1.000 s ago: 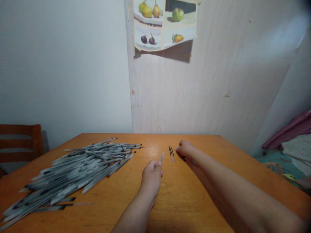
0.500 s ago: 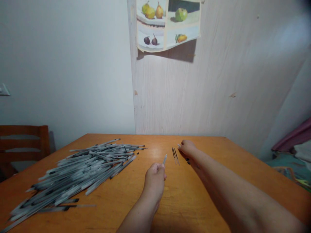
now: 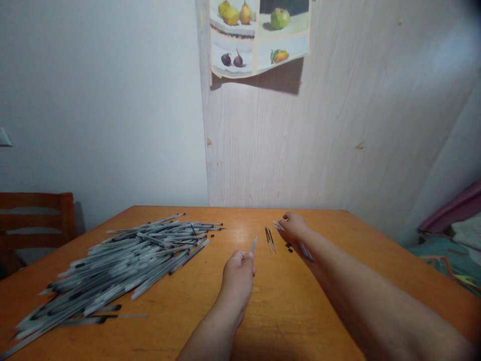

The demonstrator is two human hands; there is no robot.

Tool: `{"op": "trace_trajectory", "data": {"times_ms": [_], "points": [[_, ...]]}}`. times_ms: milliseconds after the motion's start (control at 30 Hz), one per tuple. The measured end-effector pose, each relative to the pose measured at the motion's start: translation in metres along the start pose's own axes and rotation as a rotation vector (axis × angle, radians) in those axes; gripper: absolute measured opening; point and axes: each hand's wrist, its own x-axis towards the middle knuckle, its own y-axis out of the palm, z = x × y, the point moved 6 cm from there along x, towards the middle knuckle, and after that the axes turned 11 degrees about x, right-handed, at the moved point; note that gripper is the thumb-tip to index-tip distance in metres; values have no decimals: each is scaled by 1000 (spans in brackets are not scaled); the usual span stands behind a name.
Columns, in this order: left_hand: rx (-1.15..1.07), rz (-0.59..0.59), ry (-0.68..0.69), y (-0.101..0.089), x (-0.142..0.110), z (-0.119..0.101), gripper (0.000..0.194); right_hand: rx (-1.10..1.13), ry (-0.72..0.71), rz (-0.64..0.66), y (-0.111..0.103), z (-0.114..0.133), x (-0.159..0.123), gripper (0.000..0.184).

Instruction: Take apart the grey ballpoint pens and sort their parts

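The left hand (image 3: 237, 273) is closed around a pen (image 3: 254, 245), its pale tip pointing up and away above the middle of the table (image 3: 285, 321). The right hand (image 3: 295, 226) is farther out, fingertips at small white pieces (image 3: 277, 225); whether it pinches them or only touches them, I cannot tell. Between the hands lie two refills (image 3: 268, 238), dark at the far end, side by side and nearer the right hand. Black caps (image 3: 288, 248) sit just beside the right wrist, and clear tubes (image 3: 306, 252) lie by the right forearm, which partly hides them. A large pile (image 3: 128, 263) of pens, crossing one another, takes up the left of the table, well apart from the left hand; one loose cap (image 3: 212, 235) lies near its right edge. Behind the table stands the wall (image 3: 263, 150), with a fruit print (image 3: 259, 42) on it. A chair (image 3: 41, 215) stands at the left, and cloth (image 3: 466, 233) is heaped beyond the table's right side.
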Motion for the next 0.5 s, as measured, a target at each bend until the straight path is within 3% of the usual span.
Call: {"op": "trace_trajectory", "data": {"times_ms": [200, 333, 500], "points": [[4, 2, 13, 1, 2, 1, 31, 54, 7, -97, -41, -17, -18, 27], [8, -4, 16, 1, 5, 3, 33, 97, 3, -143, -62, -38, -49, 26], [7, 0, 30, 2, 4, 3, 33, 165, -5, -138, -73, -58, -91, 22]]}}
